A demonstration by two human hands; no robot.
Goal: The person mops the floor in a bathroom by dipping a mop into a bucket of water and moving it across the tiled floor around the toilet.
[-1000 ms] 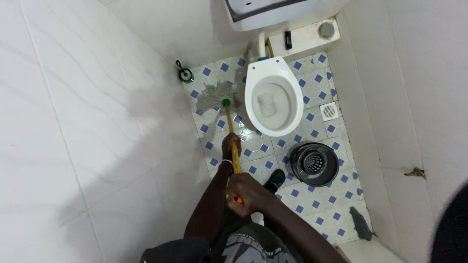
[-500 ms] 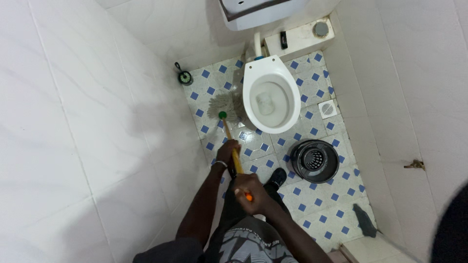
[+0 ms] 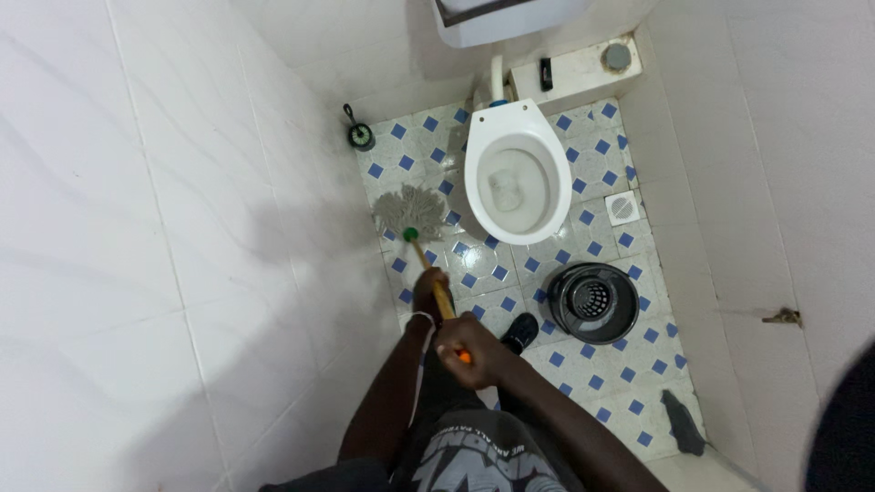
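- Change noted: the mop head (image 3: 409,212) has been drawn back from beside the toilet bowl (image 3: 517,173) toward the left wall over the last second. A second ago it lay spread wide and close against the bowl's left side; now it sits bunched, near the wall (image 3: 182,182), with a strip of tile between it and the bowl.
- Judgement: the stroke appears to be a pull-back across the strip left of the bowl, so that strip looks largely covered; the floor to the right, round the bucket (image 3: 592,302), shows no sign of being reached yet.
- Left hand (image 3: 429,287): lower on the wooden handle (image 3: 437,290), fingers wrapped closed round it. 
- Right hand (image 3: 468,346): at the handle's top, fist pressed tight about the orange end; both hands sit nearer the body than before.
- Mop condition: grey, stringy strands, fanned in a rough half-circle from a green collar; it lies flat on the blue-and-white tiled floor (image 3: 583,364). The handle runs tilted from the collar up to the hands.
- Surroundings: a toilet brush (image 3: 360,135) stands in the far left corner; a dark shoe (image 3: 520,332) is planted beside the bucket.
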